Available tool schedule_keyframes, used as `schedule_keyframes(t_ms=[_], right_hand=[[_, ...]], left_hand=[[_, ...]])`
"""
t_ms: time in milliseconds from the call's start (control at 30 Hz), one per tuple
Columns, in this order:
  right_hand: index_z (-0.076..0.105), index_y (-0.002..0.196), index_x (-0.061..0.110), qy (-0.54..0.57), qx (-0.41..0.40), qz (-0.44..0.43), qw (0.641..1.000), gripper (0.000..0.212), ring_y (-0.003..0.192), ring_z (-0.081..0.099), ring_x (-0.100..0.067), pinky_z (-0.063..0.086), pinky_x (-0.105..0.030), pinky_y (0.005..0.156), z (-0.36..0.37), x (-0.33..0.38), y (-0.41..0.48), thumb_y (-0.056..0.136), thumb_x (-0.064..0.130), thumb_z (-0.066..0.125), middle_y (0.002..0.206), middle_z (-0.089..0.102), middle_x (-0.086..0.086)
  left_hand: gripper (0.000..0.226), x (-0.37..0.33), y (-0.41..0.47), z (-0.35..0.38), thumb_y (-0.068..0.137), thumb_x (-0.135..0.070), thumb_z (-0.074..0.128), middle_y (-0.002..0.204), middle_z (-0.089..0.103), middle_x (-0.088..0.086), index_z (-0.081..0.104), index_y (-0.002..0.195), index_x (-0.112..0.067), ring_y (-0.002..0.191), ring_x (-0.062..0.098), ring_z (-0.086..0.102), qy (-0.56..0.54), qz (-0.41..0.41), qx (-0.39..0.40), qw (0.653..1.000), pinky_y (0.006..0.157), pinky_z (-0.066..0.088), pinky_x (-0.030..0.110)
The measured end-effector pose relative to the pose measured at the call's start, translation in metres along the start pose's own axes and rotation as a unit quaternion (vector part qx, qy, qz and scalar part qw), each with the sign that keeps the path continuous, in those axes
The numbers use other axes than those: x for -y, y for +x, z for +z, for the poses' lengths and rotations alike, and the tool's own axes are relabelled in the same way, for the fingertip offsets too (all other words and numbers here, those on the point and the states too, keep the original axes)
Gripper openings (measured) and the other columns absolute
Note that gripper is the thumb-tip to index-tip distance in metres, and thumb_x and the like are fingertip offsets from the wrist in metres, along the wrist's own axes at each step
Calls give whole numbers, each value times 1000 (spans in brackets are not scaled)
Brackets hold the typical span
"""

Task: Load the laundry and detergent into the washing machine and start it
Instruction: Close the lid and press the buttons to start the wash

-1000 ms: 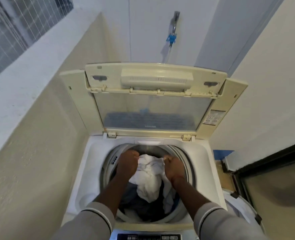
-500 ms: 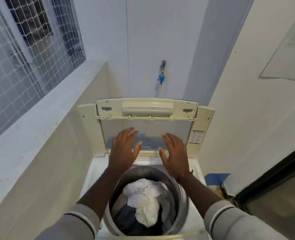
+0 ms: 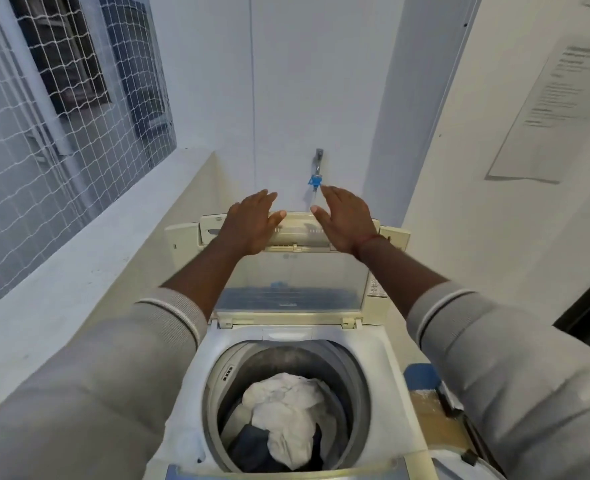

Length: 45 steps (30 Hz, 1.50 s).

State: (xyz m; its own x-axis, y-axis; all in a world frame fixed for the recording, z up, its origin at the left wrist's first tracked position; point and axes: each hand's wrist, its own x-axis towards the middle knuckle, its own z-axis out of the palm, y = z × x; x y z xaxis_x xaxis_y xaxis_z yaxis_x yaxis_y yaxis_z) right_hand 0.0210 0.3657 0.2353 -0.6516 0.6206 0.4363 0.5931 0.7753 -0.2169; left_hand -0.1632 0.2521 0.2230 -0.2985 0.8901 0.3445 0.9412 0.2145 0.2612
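Left hand [image 3: 252, 221] and right hand [image 3: 345, 220] — fingers straight, gripping nothing — at the upright lid's [image 3: 293, 271] top edge; laundry [image 3: 286, 410] lies below the lid.

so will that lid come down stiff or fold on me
Likely folds: the lid shows a hinge seam between its cream top panel and clear lower panel. It looks like thin plastic, so probably light. Standing upright, it may drop fast once tipped.

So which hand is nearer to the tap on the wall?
Right. The right hand is just below and right of the tap, almost at its blue fitting; the left hand is further off, lower left, over the lid.
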Motion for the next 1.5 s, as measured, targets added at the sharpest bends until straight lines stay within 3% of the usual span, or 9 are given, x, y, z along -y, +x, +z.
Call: schedule_keyframes(t_ms=[100, 167, 400, 567, 867, 1033, 1200, 1400, 1500], right_hand=[[39, 143, 10, -20, 93, 28, 995, 51, 131, 43, -31, 31, -45, 109, 4, 0, 11, 103, 40, 29, 145, 47, -13], [47, 135, 9, -24, 128, 33, 991, 46, 126, 47, -31, 33, -47, 107, 12, -2, 9, 103, 36, 27, 139, 53, -13], [59, 117, 11, -38, 80, 30, 996, 35, 98, 58, -32, 46, -41, 88, 22, -4, 3, 101, 30, 34, 111, 63, -14], [66, 85, 15, 23, 61, 55, 996, 33, 83, 60, -31, 45, -34, 71, 19, -7, -5, 98, 25, 38, 86, 64, -12], [72, 101, 26, 98, 58, 28, 993, 31, 94, 61, -22, 44, -38, 89, 6, -5, -63, 97, 36, 44, 106, 72, 1], [68, 102, 29, 88, 80, -21, 993, 36, 91, 62, -22, 46, -42, 87, 0, -5, -108, 96, 46, 38, 102, 72, 2], [64, 97, 27, 28, 83, -90, 992, 44, 82, 62, -24, 46, -39, 75, 4, 2, -154, 99, 49, 26, 90, 69, 0], [65, 120, 13, 29, 133, -114, 984, 44, 103, 58, -34, 41, -40, 88, 14, 9, -207, 98, 41, 39, 111, 66, -15], [63, 124, 13, 31, 172, -122, 977, 37, 107, 55, -33, 42, -41, 92, 24, 12, -234, 98, 35, 48, 114, 64, -15]], left_hand=[[48, 2, 7, 6, 100, -46, 29, 145, 45, 8, 41, 137, -18, 131, 28, 42, 16, -15, 68, 997, 109, 28, 53], [35, 1, 7, 11, 100, -40, 33, 126, 58, 8, 50, 121, -18, 113, 28, 53, 29, -6, 53, 998, 100, 36, 51], [24, 3, 4, 15, 96, -21, 46, 107, 65, 9, 62, 113, -15, 93, 28, 60, 29, 5, -35, 999, 86, 47, 42], [28, 2, -8, 14, 96, -21, 45, 101, 67, 9, 68, 110, -16, 90, 26, 59, -23, -16, -55, 998, 84, 48, 40], [26, -9, -61, 5, 96, -28, 45, 110, 66, 3, 64, 114, -25, 98, 24, 58, -18, -4, -27, 999, 85, 43, 39], [27, -18, -108, 0, 100, -32, 38, 113, 64, 2, 57, 119, -26, 98, 24, 57, 18, 16, 39, 999, 86, 42, 40], [24, -31, -156, 2, 100, -29, 41, 107, 63, 2, 58, 116, -24, 89, 19, 57, 19, 28, 90, 995, 75, 43, 35], [27, -36, -202, 11, 98, -22, 45, 117, 59, 8, 59, 119, -12, 106, 25, 55, -8, 38, 184, 982, 91, 43, 37], [23, -33, -229, 26, 96, -22, 50, 113, 57, 2, 60, 117, -17, 105, 23, 55, -36, 35, 217, 975, 90, 43, 38]])
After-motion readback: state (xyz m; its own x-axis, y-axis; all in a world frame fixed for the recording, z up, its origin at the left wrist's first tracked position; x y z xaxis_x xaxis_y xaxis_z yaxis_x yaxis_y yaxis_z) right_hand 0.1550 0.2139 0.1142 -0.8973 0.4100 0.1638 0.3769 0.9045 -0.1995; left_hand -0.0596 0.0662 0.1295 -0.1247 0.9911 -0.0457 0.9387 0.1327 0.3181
